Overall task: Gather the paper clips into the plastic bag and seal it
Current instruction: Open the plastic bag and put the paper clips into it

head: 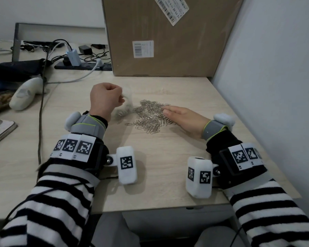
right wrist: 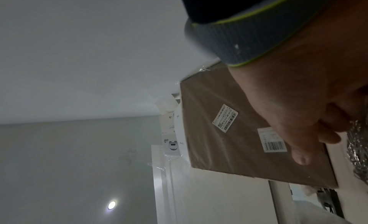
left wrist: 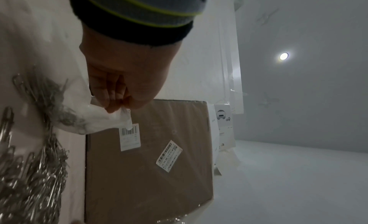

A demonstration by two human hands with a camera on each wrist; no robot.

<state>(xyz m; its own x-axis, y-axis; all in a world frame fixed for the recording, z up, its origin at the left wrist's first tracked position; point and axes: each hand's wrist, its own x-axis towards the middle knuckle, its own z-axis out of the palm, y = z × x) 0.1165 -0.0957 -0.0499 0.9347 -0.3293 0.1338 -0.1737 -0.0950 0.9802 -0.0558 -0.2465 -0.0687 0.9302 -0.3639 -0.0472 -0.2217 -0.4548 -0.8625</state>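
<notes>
Spilling across the desk (head: 168,90), the paper clips (head: 148,116) lay loose, light and slippery, best scooped in bunches. Left hand (head: 104,99) pinched the soft plastic bag (head: 127,102) at its mouth beside them; right hand (head: 184,118) lay flat, fingers straight on the pile. Bag's seal strip was hard to make out.

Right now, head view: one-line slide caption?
Left hand pinches the plastic bag open while the flat right hand rests on the paper clips piled on the desk.
</notes>
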